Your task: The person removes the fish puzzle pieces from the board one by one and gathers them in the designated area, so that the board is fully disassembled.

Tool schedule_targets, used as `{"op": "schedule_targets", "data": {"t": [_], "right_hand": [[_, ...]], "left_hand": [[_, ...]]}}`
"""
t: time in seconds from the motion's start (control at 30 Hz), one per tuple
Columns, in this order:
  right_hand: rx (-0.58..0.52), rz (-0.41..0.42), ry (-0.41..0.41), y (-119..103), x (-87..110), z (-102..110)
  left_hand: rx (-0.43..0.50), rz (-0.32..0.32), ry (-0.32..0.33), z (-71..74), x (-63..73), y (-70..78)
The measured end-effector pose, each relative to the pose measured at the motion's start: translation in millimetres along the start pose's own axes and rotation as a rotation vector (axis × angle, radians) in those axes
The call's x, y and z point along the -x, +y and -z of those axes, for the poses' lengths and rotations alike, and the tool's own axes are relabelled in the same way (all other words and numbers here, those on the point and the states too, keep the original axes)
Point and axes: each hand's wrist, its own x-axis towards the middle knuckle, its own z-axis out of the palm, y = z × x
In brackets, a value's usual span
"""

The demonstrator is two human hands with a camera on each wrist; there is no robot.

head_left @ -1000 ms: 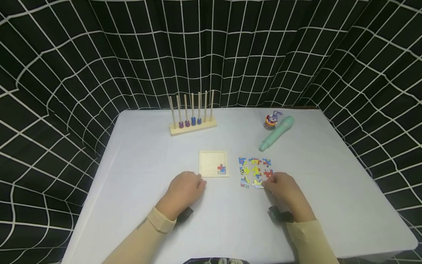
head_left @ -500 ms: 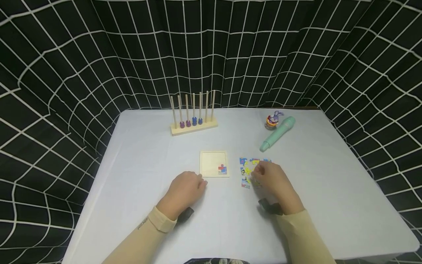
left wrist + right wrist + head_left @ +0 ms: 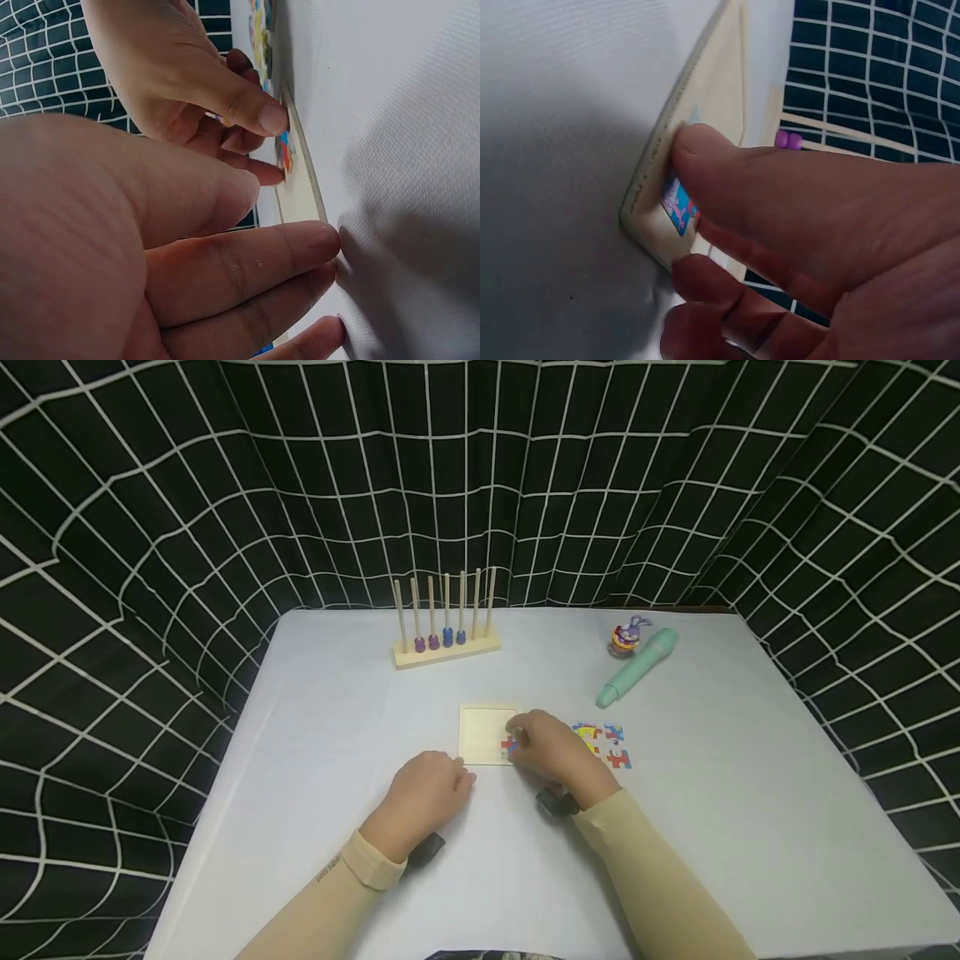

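Note:
The shallow wooden puzzle tray (image 3: 480, 735) lies flat on the white table. In its near right corner sits a red-and-blue jigsaw piece (image 3: 678, 208), partly covered by my right hand. My right hand (image 3: 558, 752) is over that corner, thumb and fingers closed together low at the tray. A light-blue bit of a puzzle piece (image 3: 695, 115) shows at the thumb tip in the right wrist view; the rest is hidden. My left hand (image 3: 423, 793) rests at the tray's near left corner, its loosely extended fingertips (image 3: 319, 240) against the edge.
Loose jigsaw pieces (image 3: 618, 759) lie right of the tray, some hidden by my right hand and wrist. Farther back stand a peg rack (image 3: 450, 652) with purple and blue beads and a small rabbit figurine (image 3: 626, 636). A mint-green microphone-shaped object (image 3: 637, 668) lies beside the figurine.
My right hand has moved left from the loose pieces to the near right part of the tray. The left hand has stayed at the tray's corner. The view has shifted slightly.

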Motion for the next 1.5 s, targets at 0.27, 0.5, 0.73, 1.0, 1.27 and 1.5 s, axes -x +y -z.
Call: {"op": "schedule_targets", "data": {"t": [0.27, 0.5, 0.73, 1.0, 1.27, 1.5], "right_hand": [[0.034, 0.021, -0.012, -1, -2.1, 0], [-0.013, 0.023, -0.041, -3, -3.4, 1], [-0.01, 0.07, -0.04, -3, 3.3, -4], [-0.112, 0.074, 0.049, 10, 32.2, 10], [-0.21, 0.018, 0.192, 42, 68.7, 31], [-0.203, -0.175, 0.274, 76, 97.5, 44]], "left_hand": [[-0.01, -0.021, 0.015, -0.7, -0.5, -0.1], [-0.005, -0.024, 0.021, -0.1, 0.5, -0.5], [-0.026, -0.006, 0.001, 1.0, 1.2, 1.9], [-0.034, 0.008, -0.009, 2.3, 2.0, 3.9], [-0.03, -0.001, -0.011, 2.1, 2.8, 4.1], [-0.043, -0.004, -0.014, 3.6, 2.9, 5.0]]}}
